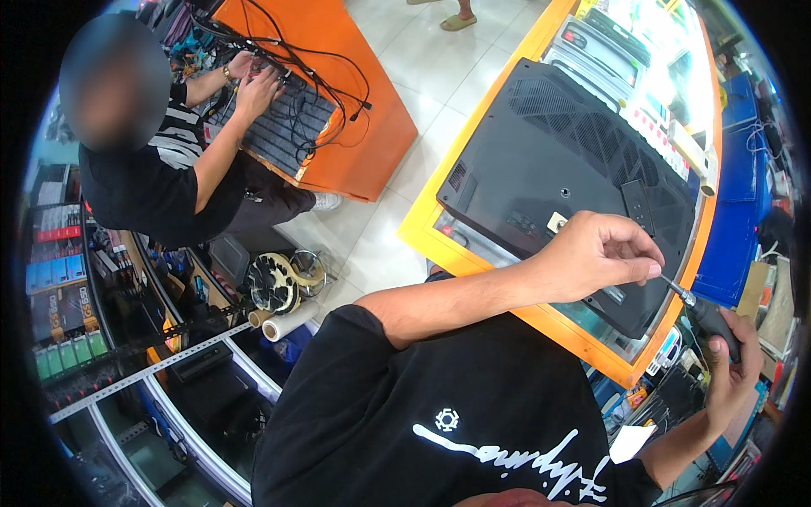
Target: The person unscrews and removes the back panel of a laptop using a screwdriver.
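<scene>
A black laptop [541,160] lies bottom side up on a glass counter with an orange-yellow frame [412,232]. Across its near part reaches my left hand [604,253], thumb and fingers pinched together at the tip of a screwdriver [714,319]. Whatever sits between those fingertips is too small to make out. My right hand [733,367], beyond the counter's right edge, is wrapped around the screwdriver's dark handle, and the thin shaft points toward my left fingertips. A small pale piece [557,222] rests on the laptop beside my left wrist.
At the upper left a person [144,177] handles black cables [317,93] on an orange counter [372,144]. Boxed devices [604,51] fill the lit showcase at the back. A hammer-like tool [694,159] lies by the right edge. Tape rolls [291,321] stand at my left.
</scene>
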Available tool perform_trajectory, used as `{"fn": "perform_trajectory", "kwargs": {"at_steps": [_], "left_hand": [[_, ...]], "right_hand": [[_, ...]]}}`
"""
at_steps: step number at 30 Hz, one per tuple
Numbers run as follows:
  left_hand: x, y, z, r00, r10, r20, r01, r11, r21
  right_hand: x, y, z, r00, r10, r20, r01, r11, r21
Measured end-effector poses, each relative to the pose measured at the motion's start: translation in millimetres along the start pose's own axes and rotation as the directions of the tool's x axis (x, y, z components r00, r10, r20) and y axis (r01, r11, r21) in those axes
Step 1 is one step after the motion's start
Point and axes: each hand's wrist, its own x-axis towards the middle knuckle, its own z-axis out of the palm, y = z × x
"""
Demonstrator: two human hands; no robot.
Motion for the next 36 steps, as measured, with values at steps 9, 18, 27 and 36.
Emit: {"fn": "perform_trajectory", "kwargs": {"at_steps": [9,18,27,36], "left_hand": [[-5,4,7,0.994,-0.069,0.080,0.076,0.993,-0.089],[-7,3,7,0.982,-0.140,0.128,0.142,0.990,-0.008],[-8,4,13,0.982,-0.145,0.119,0.146,0.989,-0.003],[-9,-4,25,0.992,0.090,0.085,-0.104,0.980,0.170]], "right_hand": [[-18,17,18,0.996,-0.016,-0.093,0.029,0.990,0.136],[-22,15,23,0.977,-0.160,-0.144,0.178,0.976,0.124],[-35,33,35,0.952,-0.171,-0.255,0.240,0.933,0.268],[-11,13,90,0.853,0.114,-0.510,0.210,0.818,0.535]]}}
